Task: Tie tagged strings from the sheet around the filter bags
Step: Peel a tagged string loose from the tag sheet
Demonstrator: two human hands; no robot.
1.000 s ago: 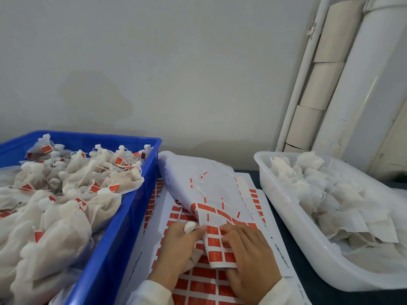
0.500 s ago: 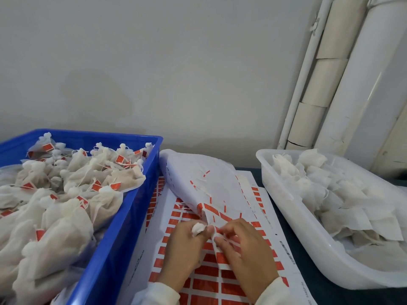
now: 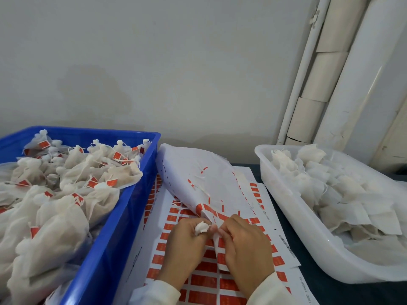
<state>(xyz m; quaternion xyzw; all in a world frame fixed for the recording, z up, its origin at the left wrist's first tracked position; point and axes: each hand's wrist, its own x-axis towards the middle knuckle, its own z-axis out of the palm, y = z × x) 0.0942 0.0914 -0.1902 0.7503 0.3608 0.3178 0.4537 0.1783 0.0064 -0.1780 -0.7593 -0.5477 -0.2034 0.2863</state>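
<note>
Head view: the tag sheet (image 3: pixel 167 219) lies flat between the blue crate (image 3: pixel 114 216) and the white tub (image 3: pixel 293 219). Over the sheet, the left hand (image 3: pixel 187 245) grips a filter bag's neck (image 3: pixel 201 227); the right hand (image 3: pixel 244 243) pinches the peeled sheet's (image 3: pixel 198 179) edge.

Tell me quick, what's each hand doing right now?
Left hand: gripping a gathered filter bag.
Right hand: fingers curled, pinching the tag sheet.

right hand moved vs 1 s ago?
Yes. The right hand has curled and its fingertips have shifted toward the left hand and up the tag sheet, judged against the white tub.
</note>
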